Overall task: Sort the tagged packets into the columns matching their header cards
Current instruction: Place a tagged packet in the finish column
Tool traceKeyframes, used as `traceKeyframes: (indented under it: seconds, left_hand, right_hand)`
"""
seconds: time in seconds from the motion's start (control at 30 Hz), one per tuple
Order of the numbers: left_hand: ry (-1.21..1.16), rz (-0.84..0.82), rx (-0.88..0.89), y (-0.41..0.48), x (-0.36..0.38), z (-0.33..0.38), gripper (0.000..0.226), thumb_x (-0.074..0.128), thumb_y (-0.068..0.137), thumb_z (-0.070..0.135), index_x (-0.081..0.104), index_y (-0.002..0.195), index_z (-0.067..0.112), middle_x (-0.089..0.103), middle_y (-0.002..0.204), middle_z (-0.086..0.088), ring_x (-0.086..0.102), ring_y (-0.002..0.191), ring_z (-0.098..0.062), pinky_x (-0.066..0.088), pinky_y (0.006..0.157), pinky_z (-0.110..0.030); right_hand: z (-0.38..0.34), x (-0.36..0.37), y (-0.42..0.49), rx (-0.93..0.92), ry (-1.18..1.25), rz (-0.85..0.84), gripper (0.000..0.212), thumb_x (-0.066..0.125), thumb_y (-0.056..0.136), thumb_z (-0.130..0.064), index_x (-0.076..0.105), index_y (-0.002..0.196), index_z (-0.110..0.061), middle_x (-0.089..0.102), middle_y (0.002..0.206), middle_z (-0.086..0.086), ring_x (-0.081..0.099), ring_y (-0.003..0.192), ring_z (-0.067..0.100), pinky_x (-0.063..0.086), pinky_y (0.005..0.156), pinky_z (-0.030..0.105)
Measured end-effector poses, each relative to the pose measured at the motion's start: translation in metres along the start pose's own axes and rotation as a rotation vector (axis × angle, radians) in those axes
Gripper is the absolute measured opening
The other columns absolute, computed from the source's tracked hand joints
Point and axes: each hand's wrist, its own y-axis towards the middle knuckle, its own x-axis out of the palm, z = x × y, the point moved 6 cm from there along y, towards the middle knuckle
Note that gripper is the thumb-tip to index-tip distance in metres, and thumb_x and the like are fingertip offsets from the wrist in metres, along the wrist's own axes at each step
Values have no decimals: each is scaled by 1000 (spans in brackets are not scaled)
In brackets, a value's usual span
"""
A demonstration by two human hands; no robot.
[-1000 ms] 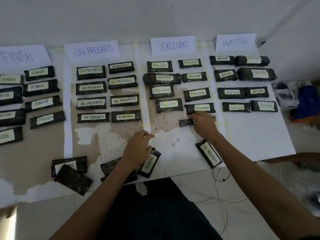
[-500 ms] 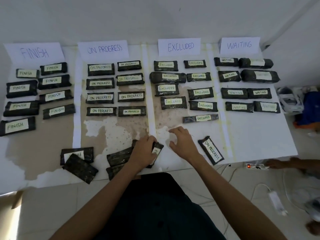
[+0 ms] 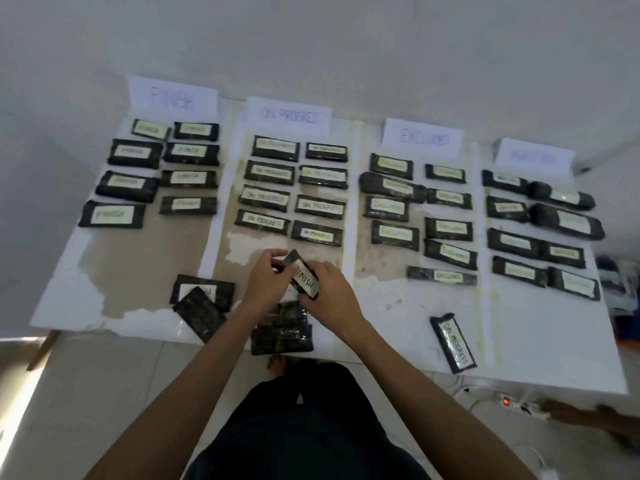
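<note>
A packet tagged FINISH (image 3: 302, 276), pinched between left hand (image 3: 266, 284) and right hand (image 3: 329, 292) above the near table edge, likely awaits transfer to the far-left FINISH column (image 3: 173, 98).

Motion blur smears most packet tags; the far-right header card (image 3: 535, 156) is unreadable. Both hands cover the ends of the FINISH packet (image 3: 304, 277), left hand (image 3: 265, 282) on its far end, right hand (image 3: 330, 292) on its near end. Two unsorted packets (image 3: 282, 329) at the table's near edge show no tag, partly under the wrists. A face-down packet (image 3: 199, 313) hides half the tag of the packet beneath (image 3: 207, 289).
</note>
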Motion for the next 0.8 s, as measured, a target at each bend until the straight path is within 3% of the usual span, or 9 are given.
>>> traceKeyframes:
  seconds: [0.13, 0.27, 0.37, 0.57, 0.8]
  left_hand:
    - [94, 130, 52, 16, -68, -8, 36, 56, 90, 31, 49, 123, 15, 58, 110, -2, 55, 98, -17, 43, 73, -24]
    - [283, 238, 56, 30, -137, -43, 43, 54, 90, 28, 47, 129, 11, 52, 127, -11, 48, 117, -28, 39, 96, -37]
    - [394, 293, 37, 36, -176, -71, 45, 55, 89, 21, 45, 130, 6, 49, 129, -21, 43, 120, -38, 35, 101, -45]
    - [437, 290, 27, 37, -201, -103, 48, 60, 87, 21, 45, 129, 5, 47, 128, -22, 44, 117, -39, 37, 98, -46]
    - [402, 363, 10, 21, -179, -116, 48, 61, 82, 21, 49, 125, 5, 45, 114, -24, 49, 103, -41, 43, 87, -46]
  right_hand:
    - [-42, 20, 44, -105, -93, -64, 59, 69, 77, -22, 46, 130, -10, 54, 120, 12, 50, 109, 29, 47, 88, 40]
    - [-93, 55, 92, -250, -205, -159, 59, 66, 81, -24, 43, 133, -10, 52, 127, 14, 48, 113, 31, 45, 90, 42]
    - [-129, 89, 125, -358, -300, -207, 55, 65, 83, -23, 43, 131, -7, 55, 122, 16, 51, 107, 34, 46, 85, 43]
    - [-168, 141, 170, -473, -413, -199, 45, 61, 86, -16, 47, 127, -4, 53, 124, 18, 48, 110, 35, 42, 85, 43]
    - [-159, 156, 179, -513, -433, -231, 45, 64, 83, -16, 50, 124, -3, 50, 126, 18, 46, 109, 36, 40, 85, 44]
